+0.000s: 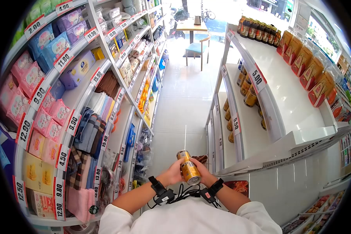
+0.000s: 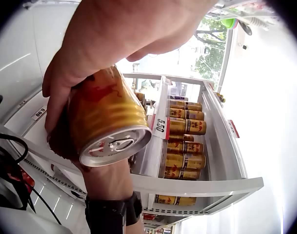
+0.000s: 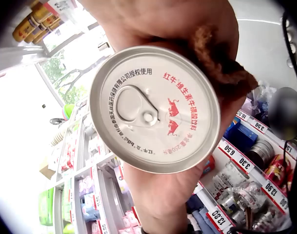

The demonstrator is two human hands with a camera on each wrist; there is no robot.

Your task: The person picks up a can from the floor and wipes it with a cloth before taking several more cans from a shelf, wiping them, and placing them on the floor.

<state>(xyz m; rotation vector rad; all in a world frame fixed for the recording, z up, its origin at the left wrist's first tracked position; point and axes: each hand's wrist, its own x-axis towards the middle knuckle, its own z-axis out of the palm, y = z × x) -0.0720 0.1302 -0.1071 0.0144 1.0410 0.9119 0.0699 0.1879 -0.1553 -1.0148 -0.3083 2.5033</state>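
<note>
Gold can held between two hands, lid toward the body

Gold can (image 1: 190,171) sits low in front of the person's chest, in the air, well apart from the shelves on both sides. Its long axis runs away from the body, slightly tilted, with the near end angled back at the wearer. The left grip (image 1: 175,172) wraps one flank, fingers curled round the metal; the right grip (image 1: 206,178) closes on the opposite flank, so neither hand is clearly nearer. A brown cloth (image 1: 201,159) is bunched at the far side by the right fingers. Whether a second can sits end to end beyond the first, I cannot tell for sure.

The right wrist view looks straight onto the lid (image 3: 155,141), its pull-tab (image 3: 131,105) lying flat, apparently unopened.

To the right, a white shelf unit (image 1: 284,113) carries dark bottles (image 1: 253,31) and orange packs (image 1: 308,70) on top. A lower tier holds rows of similar gold cans (image 2: 187,126) beside a 5.50 price label (image 2: 159,127). The left shelving (image 1: 124,117) holds pink packs (image 1: 60,111) and folded textiles (image 1: 91,132).
</note>
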